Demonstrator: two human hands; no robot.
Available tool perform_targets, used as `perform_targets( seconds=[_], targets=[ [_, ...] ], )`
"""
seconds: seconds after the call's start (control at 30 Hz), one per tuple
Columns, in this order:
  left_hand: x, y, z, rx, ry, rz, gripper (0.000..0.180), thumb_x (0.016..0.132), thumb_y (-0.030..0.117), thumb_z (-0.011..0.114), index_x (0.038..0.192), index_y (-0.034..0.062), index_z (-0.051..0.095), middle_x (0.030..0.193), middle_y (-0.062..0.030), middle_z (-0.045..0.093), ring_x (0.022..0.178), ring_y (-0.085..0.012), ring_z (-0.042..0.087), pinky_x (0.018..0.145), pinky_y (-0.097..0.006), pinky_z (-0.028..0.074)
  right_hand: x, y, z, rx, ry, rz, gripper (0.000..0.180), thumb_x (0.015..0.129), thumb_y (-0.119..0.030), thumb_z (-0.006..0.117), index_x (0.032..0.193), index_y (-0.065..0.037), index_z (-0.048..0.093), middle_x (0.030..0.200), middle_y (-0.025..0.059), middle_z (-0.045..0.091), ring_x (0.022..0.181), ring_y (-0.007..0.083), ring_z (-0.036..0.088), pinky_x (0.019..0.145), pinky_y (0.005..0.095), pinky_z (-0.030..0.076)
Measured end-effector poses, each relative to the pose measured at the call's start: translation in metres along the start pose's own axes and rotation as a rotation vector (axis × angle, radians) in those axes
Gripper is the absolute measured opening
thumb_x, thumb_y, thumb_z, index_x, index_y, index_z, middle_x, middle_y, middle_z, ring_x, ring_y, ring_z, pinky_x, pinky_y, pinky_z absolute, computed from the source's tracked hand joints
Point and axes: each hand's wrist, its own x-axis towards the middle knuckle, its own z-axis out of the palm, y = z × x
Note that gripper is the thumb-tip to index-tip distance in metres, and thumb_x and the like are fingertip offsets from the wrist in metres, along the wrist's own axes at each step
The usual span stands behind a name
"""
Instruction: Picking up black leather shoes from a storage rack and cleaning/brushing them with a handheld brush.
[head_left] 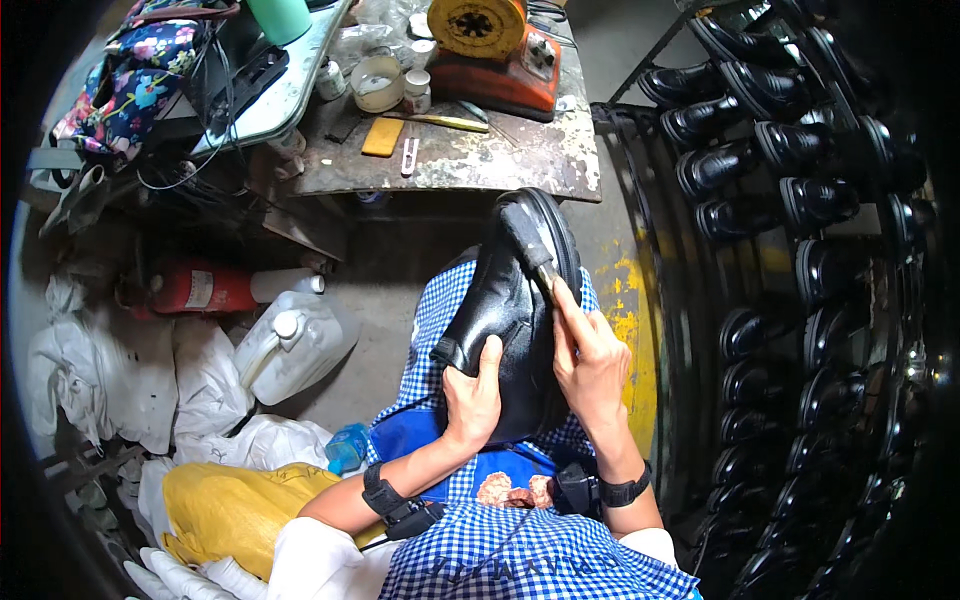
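Note:
A glossy black leather shoe point(490, 315) rests over my lap, toe pointing away from me toward the bench. My left hand point(470, 398) grips it near the opening, thumb lying on the upper. In the fingers of my right hand point(592, 365) is a small dark-headed brush point(533, 248), its short shaft mostly covered by the fingers. The brush head touches the shoe's upper close to the toe, beside the sole edge. A blue checked apron point(435, 315) lies under the shoe.
Ahead stands a stained workbench point(545, 160) with a red grinding machine point(490, 85), a yellow sponge point(382, 137) and a round tub point(377, 83). Racks of black shoes point(725, 165) line the right. At left are a jerrycan point(295, 350), a fire extinguisher point(205, 288) and a yellow sack point(235, 505).

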Motion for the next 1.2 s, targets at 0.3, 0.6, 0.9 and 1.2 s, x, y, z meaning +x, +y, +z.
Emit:
perform_targets(
  seconds=[0.3,0.6,0.9,1.2],
  targets=[
    [-0.003,0.013,-0.002,0.108,0.018,-0.094,0.028,0.088,0.018,0.058,0.099,-0.0070,0.061,0.094,-0.0113,0.065,0.083,-0.0156,0.060,0.073,-0.029,0.047,0.005,0.003,-0.007,-0.024,0.031,0.111,0.043,0.081,0.002,0.058,0.122,-0.009,0.055,0.066,0.0159,0.052,0.052,0.0274,0.052,0.050,0.0348,0.042],
    [0.005,-0.002,-0.006,0.067,-0.018,-0.075,0.027,0.090,0.016,0.056,0.104,-0.0075,0.059,0.097,-0.0113,0.064,0.086,-0.0155,0.060,0.077,-0.029,0.048,-0.005,-0.005,-0.014,-0.009,-0.075,0.025,0.045,0.079,-0.003,0.062,0.121,-0.016,0.057,0.061,0.0107,0.048,0.049,0.0257,0.051,0.046,0.0343,0.041],
    [0.012,0.003,-0.009,0.039,0.000,-0.081,0.035,0.087,0.024,0.060,0.098,-0.0095,0.061,0.090,-0.0160,0.066,0.081,-0.0204,0.063,0.072,-0.031,0.049,0.009,0.010,-0.011,-0.053,-0.041,0.079,0.040,0.079,-0.001,0.061,0.117,-0.012,0.060,0.071,0.0154,0.059,0.058,0.0247,0.060,0.055,0.0326,0.047],
    [0.014,-0.007,-0.018,-0.008,0.005,-0.047,0.032,0.087,0.022,0.060,0.101,-0.0077,0.060,0.094,-0.0130,0.065,0.084,-0.0181,0.061,0.075,-0.031,0.048,0.031,0.028,-0.033,0.118,-0.150,-0.012,0.034,0.079,-0.004,0.063,0.112,-0.012,0.063,0.061,0.0111,0.052,0.053,0.0212,0.054,0.050,0.0319,0.042]
  ],
)
